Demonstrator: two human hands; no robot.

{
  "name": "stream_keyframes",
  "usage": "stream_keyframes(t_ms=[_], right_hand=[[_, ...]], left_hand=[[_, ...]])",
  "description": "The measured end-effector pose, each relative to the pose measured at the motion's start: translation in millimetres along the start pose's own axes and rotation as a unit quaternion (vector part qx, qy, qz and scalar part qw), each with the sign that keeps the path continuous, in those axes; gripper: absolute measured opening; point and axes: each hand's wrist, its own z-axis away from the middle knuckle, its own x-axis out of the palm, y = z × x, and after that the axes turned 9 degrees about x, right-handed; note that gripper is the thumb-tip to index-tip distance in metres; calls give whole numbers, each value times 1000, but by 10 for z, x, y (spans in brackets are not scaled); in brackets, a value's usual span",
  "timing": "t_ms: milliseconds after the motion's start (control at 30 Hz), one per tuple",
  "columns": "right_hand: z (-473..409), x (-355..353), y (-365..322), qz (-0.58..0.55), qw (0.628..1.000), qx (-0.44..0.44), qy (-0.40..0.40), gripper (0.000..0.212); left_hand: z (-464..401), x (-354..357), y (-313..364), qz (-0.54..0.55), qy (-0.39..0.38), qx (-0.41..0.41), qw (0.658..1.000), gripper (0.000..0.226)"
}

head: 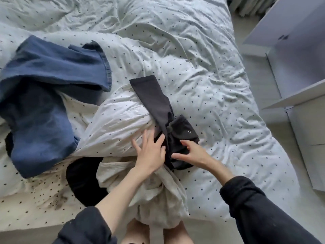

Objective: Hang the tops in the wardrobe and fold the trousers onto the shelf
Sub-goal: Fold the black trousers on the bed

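A dark charcoal garment (158, 101) with a metal eyelet lies crumpled in the middle of the bed, one long leg or sleeve stretching away from me. My left hand (149, 152) lies flat with spread fingers on its left edge. My right hand (190, 152) touches the bunched part with loosely curled fingers. A cream garment (158, 191) hangs over the bed's near edge under my forearms. A blue garment (44, 106) is spread at the left. Another black piece (82, 180) lies beside the cream one.
The bed (202, 71) carries a rumpled white duvet with dark dots. At the right stands white furniture (295, 55) with an open door or panel, and a strip of pale floor (274, 131) runs between it and the bed.
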Motion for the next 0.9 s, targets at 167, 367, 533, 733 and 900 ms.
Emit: stream_keyframes(t_ms=[167,367,533,733,900], right_hand=[[-20,287,19,-14,995,-11,101,24],[-31,-476,243,-260,948,43,181,34],[-356,-1325,789,-306,896,110,304,16],[-521,-766,1152,63,927,-86,360,56],[-625,-280,1237,325,842,-327,281,67]], left_hand=[[-212,-161,224,167,0,76,983,69],[-478,-298,487,212,83,123,966,59],[-584,238,643,97,23,68,993,52],[-444,1003,619,-163,-183,-35,969,89],[-516,906,562,-215,10,-57,975,37]])
